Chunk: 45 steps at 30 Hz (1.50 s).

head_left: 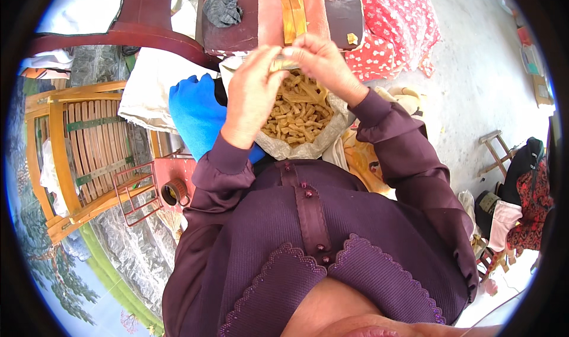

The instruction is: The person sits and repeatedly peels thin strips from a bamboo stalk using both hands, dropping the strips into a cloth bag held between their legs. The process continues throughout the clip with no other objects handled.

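Both my hands are raised over the far side of an open whitish woven sack (329,141). Inside it lie many short, stubby tan pieces (299,115) that look like dried root. My left hand (253,85) is closed, with a small yellowish-tan piece (277,63) showing at its fingertips. Close against it, my right hand (323,61) pinches thumb to fingers at the same piece. How much of the piece the fingers cover I cannot tell. Just beyond the hands, a yellow wooden tool or block (290,11) rests on a pink cloth (268,17).
The cloth lies over a dark maroon seat (344,11) with a crumpled grey rag (222,9). A red flowered cloth (397,23) hangs at its right. Blue cloth (195,109) lies left of the sack. Farther left are a wooden slatted chair (98,141) and a brown cup (173,192).
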Each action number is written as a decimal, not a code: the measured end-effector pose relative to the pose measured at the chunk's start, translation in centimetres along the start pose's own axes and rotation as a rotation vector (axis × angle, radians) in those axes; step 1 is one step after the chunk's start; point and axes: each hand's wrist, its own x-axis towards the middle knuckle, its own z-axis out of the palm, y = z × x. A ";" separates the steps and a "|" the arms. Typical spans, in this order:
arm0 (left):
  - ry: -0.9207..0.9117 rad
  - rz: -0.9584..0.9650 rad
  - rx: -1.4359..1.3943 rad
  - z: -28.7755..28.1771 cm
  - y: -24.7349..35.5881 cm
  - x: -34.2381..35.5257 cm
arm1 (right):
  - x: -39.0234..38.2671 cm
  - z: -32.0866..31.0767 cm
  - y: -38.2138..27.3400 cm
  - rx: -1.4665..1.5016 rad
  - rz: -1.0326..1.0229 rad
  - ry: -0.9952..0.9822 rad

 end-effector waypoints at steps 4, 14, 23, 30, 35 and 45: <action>-0.332 -0.141 0.443 0.0 0.2 -0.3 | -0.3 0.2 0.2 0.003 0.147 -0.104; 0.014 0.415 0.373 0.9 -6.3 0.4 | -0.5 1.5 0.4 -0.433 -0.375 -0.122; -0.254 -0.332 -0.565 2.6 -7.4 3.8 | 1.3 -0.6 -1.5 -0.407 -0.161 0.082; -0.218 -0.404 -0.767 2.7 -6.8 6.5 | 3.7 -3.4 -1.5 -0.558 -0.188 0.320; -0.154 -0.420 -0.743 3.4 -7.3 8.3 | 4.7 -3.3 -1.7 -0.634 -0.245 0.385; -0.160 -0.361 -0.369 5.2 -8.6 10.1 | 6.2 -3.6 -0.3 -0.874 -0.127 0.419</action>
